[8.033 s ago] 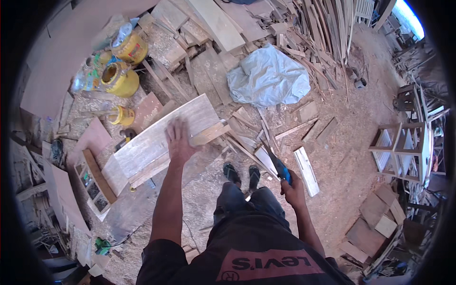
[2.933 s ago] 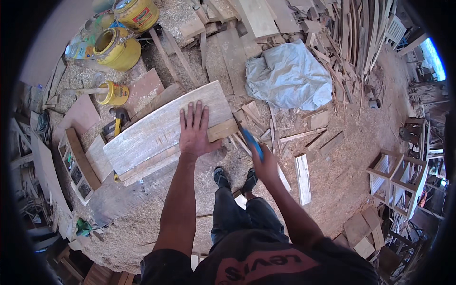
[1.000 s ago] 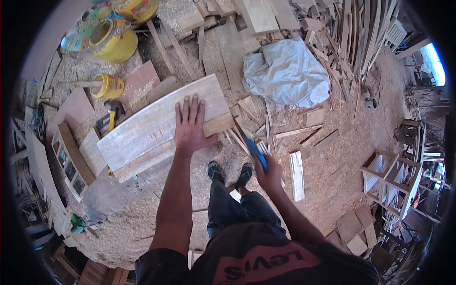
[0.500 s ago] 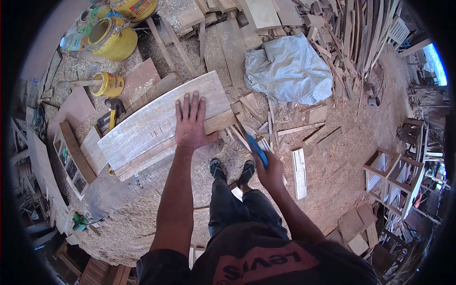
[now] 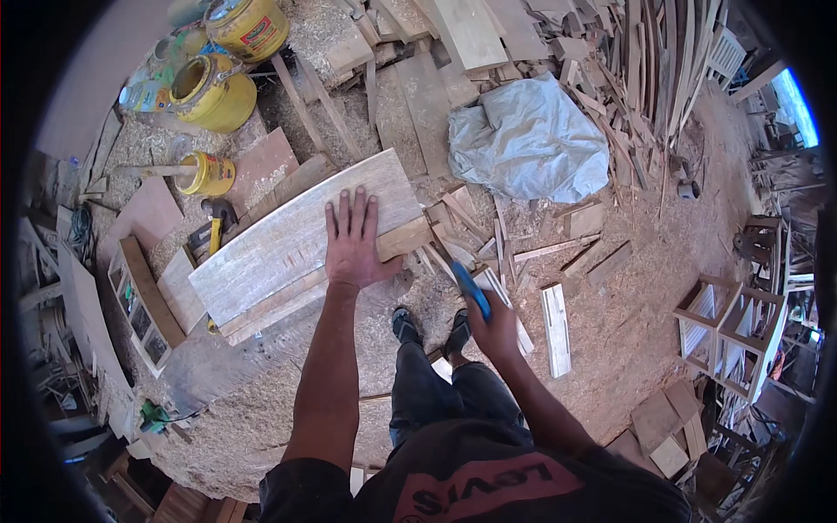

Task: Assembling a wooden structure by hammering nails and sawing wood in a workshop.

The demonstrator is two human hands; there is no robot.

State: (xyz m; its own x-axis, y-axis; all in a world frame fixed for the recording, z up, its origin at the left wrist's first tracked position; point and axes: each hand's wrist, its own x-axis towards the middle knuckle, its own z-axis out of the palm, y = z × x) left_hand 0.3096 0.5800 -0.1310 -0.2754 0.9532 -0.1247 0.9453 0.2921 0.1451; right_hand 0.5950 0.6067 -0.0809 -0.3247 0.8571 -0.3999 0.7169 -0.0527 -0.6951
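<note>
My left hand (image 5: 353, 240) lies flat with its fingers spread over a wide pale board (image 5: 261, 266), and its thumb rests on a narrower wooden strip (image 5: 406, 238) along the board's near side. The strip's right end juts out past the thumb. In my right hand (image 5: 495, 331), fingers wrapped round, is the blue handle of a handsaw (image 5: 472, 291). Its thin blade, seen nearly edge-on, runs up to the strip's right end. Whether the teeth are in the wood I cannot make out.
A hammer (image 5: 223, 212) and a yellow-handled tool (image 5: 214, 237) lie left of the board. Yellow buckets (image 5: 214, 94) stand at the far left. Beyond the board are a grey plastic sheet (image 5: 530, 139) and piled offcuts. Wooden frames (image 5: 731, 327) stand at right; sawdust covers the floor.
The whole view has shifted slightly, so everything appears a little lower. The left hand stays pressed on the board, and the saw keeps nearly the same place at the strip's end.
</note>
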